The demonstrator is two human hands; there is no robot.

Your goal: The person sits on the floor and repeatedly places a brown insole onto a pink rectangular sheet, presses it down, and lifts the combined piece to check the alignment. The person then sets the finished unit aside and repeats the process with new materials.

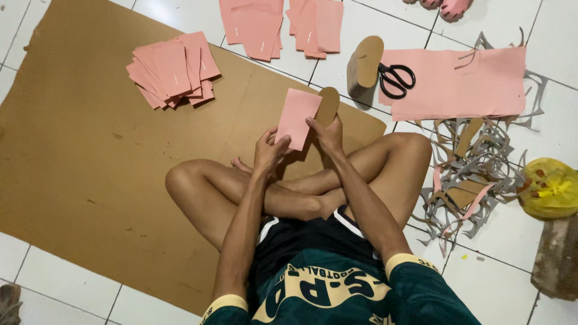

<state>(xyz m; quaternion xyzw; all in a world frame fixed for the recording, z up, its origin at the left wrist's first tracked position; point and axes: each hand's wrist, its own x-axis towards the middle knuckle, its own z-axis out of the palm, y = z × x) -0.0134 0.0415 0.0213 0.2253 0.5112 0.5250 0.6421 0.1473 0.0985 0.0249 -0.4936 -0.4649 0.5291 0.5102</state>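
I sit cross-legged on a brown cardboard sheet (90, 156). My left hand (269, 150) pinches the lower edge of a pink rectangular sheet (297, 117). My right hand (328, 133) grips that pink sheet together with a tan sole-shaped insole (329, 103) held behind it. Both hands are raised just above my knees.
A fanned pile of pink pieces (173, 69) lies on the cardboard's far left, and more pink stacks (280, 24) rest on the white tiles. Black scissors (395, 78) lie on large pink sheets (463, 84) beside a stack of tan insoles (364, 63). Grey offcuts (475, 174) and a yellow bag (549, 188) sit at right.
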